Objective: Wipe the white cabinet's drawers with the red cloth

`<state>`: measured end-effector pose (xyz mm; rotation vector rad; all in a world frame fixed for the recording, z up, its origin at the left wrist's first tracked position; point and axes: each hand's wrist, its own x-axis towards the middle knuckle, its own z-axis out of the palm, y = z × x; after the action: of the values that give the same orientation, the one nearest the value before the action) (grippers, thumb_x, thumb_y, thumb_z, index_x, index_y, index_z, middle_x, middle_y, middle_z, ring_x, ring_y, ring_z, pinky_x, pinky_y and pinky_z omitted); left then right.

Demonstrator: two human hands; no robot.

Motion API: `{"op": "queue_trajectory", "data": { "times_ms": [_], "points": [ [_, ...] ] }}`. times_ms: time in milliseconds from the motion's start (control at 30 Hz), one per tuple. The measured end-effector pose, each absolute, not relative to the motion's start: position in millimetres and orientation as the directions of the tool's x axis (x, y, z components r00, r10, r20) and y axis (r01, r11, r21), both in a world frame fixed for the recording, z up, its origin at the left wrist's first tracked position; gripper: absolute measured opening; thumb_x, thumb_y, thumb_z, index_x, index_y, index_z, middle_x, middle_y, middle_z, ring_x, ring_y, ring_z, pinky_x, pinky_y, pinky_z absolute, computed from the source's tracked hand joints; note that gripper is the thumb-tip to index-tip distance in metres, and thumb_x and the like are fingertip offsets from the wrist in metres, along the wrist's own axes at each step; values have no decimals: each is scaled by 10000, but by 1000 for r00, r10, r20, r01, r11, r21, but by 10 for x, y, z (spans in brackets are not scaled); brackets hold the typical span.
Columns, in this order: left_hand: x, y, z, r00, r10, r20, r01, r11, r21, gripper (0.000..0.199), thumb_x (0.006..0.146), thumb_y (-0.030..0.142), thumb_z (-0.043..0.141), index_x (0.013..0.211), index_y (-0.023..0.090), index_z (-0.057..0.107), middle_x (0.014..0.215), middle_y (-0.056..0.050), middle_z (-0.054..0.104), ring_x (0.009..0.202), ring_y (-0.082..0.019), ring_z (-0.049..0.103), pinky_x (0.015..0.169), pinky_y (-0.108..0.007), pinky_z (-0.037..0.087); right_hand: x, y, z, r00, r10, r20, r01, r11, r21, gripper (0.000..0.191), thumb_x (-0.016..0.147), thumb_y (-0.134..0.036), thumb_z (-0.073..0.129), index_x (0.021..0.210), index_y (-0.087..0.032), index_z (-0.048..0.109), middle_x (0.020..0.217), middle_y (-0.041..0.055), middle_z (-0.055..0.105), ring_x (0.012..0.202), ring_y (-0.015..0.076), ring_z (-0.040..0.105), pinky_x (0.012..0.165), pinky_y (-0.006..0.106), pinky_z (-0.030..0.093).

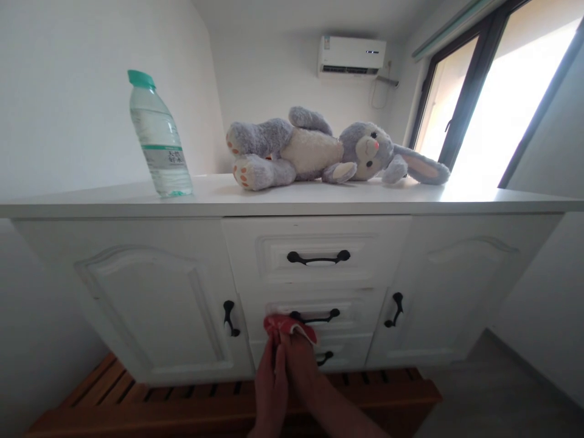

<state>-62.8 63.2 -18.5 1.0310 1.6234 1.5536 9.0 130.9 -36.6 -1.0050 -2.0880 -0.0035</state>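
Observation:
Close together in front of the drawers, both my hands are on a red cloth (277, 323) that shows a white edge. My left hand (272, 372) has its fingertips pinched at the cloth's lower left part. Beside it, touching it, my right hand (300, 358) grips the cloth from the right, its fingers partly hidden. The cloth lies against the middle drawer front (360, 307), at the left end of that drawer's black handle (316, 317). My right hand and the cloth cover part of the lowest drawer and its handle (325, 358).
On the white cabinet top (210, 196) stand a water bottle (162, 143) with a green cap and, lying on its side, a grey plush rabbit (314, 152). Doors with black handles flank the drawers. A slatted wooden bench (182, 410) sits under the cabinet; a window (493, 91) is at right.

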Motion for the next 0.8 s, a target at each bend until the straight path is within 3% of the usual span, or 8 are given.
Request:
{"op": "queue_trajectory", "data": {
  "times_ms": [133,233,333,433,533,633,700,800],
  "points": [
    [-603,623,211,-405,853,329,266,-234,935,511,943,450,478,1392,226,572,1559,-117,522,1474,-284,424,1265,-527,258,206,1118,180,-166,740,652,568,612,-550,330,972,-192,480,1274,-165,609,1264,123,703,1147,230,669,1030,405,520],
    [-296,601,469,-179,925,336,126,-317,940,512,935,453,505,1407,260,555,1561,-96,521,1461,-267,447,1252,-504,308,680,989,466,23,750,661,547,544,-636,315,986,-215,445,1254,-194,609,1232,113,698,1115,214,663,956,381,549],
    [54,628,557,9,966,257,-168,-252,953,581,916,471,549,1456,264,492,1627,-88,419,1497,-243,390,1263,-452,293,1118,969,527,42,692,721,656,525,-542,337,972,-211,459,1282,-194,592,1207,122,689,1085,240,644,948,427,537],
    [207,681,451,17,984,177,-343,-160,925,648,884,521,583,1459,238,488,1663,-93,339,1535,-241,310,1287,-438,223,1265,1070,441,-74,712,698,752,500,-429,348,926,-136,500,1260,-176,589,1188,128,691,1062,253,644,929,428,540],
    [100,658,187,-58,996,68,-418,-86,904,637,852,575,601,1370,206,597,1569,-137,502,1463,-274,445,1236,-452,343,1105,1201,376,-214,714,666,797,522,-304,337,903,-73,507,1209,-170,611,1148,119,706,1044,256,650,922,416,535],
    [-108,578,-243,-216,974,-74,-433,-28,901,556,822,623,607,1118,171,740,1231,-163,764,1078,-279,725,970,-416,565,865,1269,429,-370,683,630,805,574,-150,308,900,-45,526,1148,-184,645,1088,93,719,1017,256,641,944,419,498],
    [-203,555,-614,-308,931,-197,-469,32,883,524,753,645,671,891,148,761,926,-128,818,769,-224,739,751,-353,589,799,1278,508,-481,653,585,775,628,-64,277,900,-43,547,1106,-191,660,1045,76,714,978,242,635,920,398,489],
    [-221,622,-1156,-258,854,-451,-606,221,764,365,642,482,829,700,142,709,639,-51,754,561,-164,667,543,-272,514,905,1282,620,-609,597,522,723,689,56,245,906,-68,574,1102,-187,660,1074,74,689,985,241,611,893,393,484]
  ]
}}
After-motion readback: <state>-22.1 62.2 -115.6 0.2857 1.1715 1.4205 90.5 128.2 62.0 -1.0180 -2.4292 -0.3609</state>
